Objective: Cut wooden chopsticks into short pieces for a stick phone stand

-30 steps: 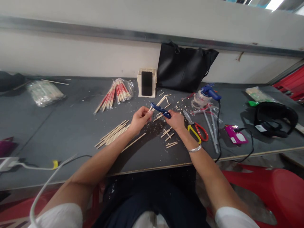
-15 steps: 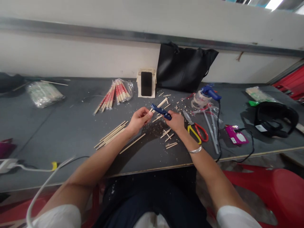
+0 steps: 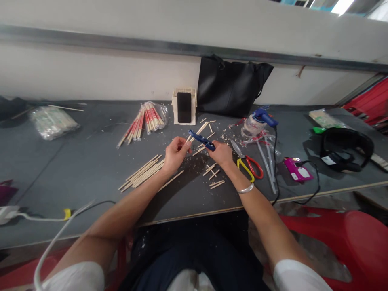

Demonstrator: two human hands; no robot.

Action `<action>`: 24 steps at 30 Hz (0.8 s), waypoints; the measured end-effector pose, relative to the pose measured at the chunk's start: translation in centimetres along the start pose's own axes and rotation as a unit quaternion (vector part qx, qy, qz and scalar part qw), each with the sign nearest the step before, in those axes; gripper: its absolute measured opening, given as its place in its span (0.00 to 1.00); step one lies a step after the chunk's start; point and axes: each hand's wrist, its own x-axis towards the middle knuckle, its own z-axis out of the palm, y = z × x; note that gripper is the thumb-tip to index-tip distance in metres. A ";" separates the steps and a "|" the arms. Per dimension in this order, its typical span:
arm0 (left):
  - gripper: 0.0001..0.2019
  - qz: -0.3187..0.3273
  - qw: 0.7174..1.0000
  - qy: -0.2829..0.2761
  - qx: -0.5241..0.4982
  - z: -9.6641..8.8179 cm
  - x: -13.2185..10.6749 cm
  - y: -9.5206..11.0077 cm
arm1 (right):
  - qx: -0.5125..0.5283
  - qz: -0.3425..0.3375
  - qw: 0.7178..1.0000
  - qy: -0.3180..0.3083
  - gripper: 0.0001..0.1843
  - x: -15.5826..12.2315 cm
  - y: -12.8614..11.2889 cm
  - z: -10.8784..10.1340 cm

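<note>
Wooden chopsticks are pinched in my left hand, slanting up and to the right above the table. My right hand is closed around a blue hand tool, whose far end lies across the chopsticks near my left fingertips. Its exact kind and working edge are too small to make out. Loose chopsticks lie in a row left of my left forearm, and one more is partly hidden by that arm. Short cut pieces and wood crumbs lie below and around my hands.
Scissors with yellow and red handles lie right of my right hand. Beyond are a blue glue gun, clear sticks, a purple box and a black headset. Wrapped chopsticks, a phone and a black bag stand behind.
The whole view has shifted slightly, so things appear a little further left. Both hands keep their grips; the blue tool still crosses the chopsticks, with its far end slightly more to the left.
</note>
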 end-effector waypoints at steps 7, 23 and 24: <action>0.14 -0.070 0.995 -0.043 -0.060 -0.3 0.4 0.4 | 0.006 0.002 1.000 -0.015 0.16 -0.2 -0.2 -0.5; 0.17 -0.214 0.965 -0.119 -0.099 -0.7 -0.3 3.3 | 0.053 -0.005 0.998 -0.035 0.16 -1.6 0.5 -1.4; 0.17 -0.237 0.955 -0.141 -0.110 -0.8 -0.4 3.4 | 0.058 -0.007 0.997 -0.049 0.15 -1.9 0.7 -1.6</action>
